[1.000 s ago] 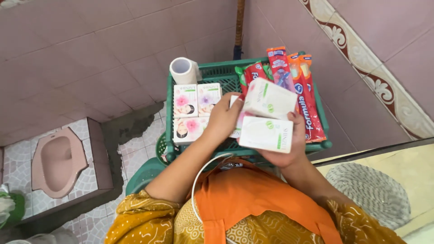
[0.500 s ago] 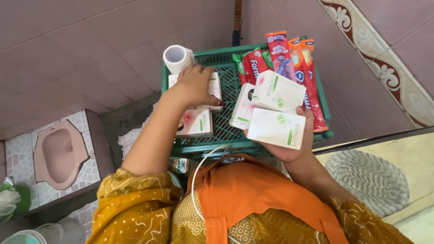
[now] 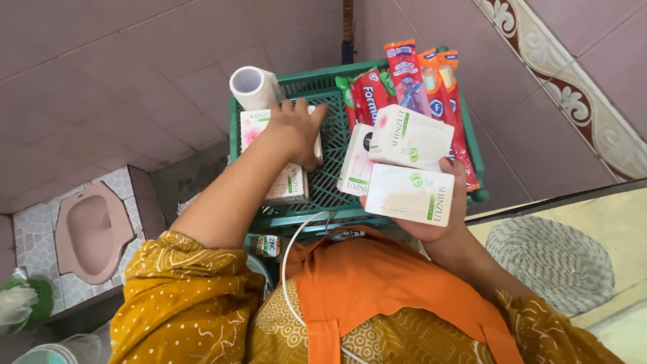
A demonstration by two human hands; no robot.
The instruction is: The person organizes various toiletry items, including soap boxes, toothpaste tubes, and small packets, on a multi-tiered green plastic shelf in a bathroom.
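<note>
My right hand (image 3: 450,217) holds a fanned stack of three white soap boxes (image 3: 409,168) over the right half of a green plastic crate (image 3: 337,85). My left hand (image 3: 296,128) rests palm down on the white soap boxes (image 3: 290,185) laid in the crate's left side, fingers spread over them. A white roll (image 3: 251,87) stands at the crate's far left corner. Red and orange toothbrush and toothpaste packs (image 3: 424,87) lean along the crate's right side.
Pink tiled walls surround the crate, with a patterned border (image 3: 579,101) on the right. A pink squat toilet (image 3: 87,232) sits on the floor at lower left. A round grey mat (image 3: 552,263) lies at right. A wooden handle (image 3: 347,27) stands behind the crate.
My left hand left the stack in my right hand and moved left onto the boxes lying in the crate. The view shifted slightly; my right hand keeps its boxes.
</note>
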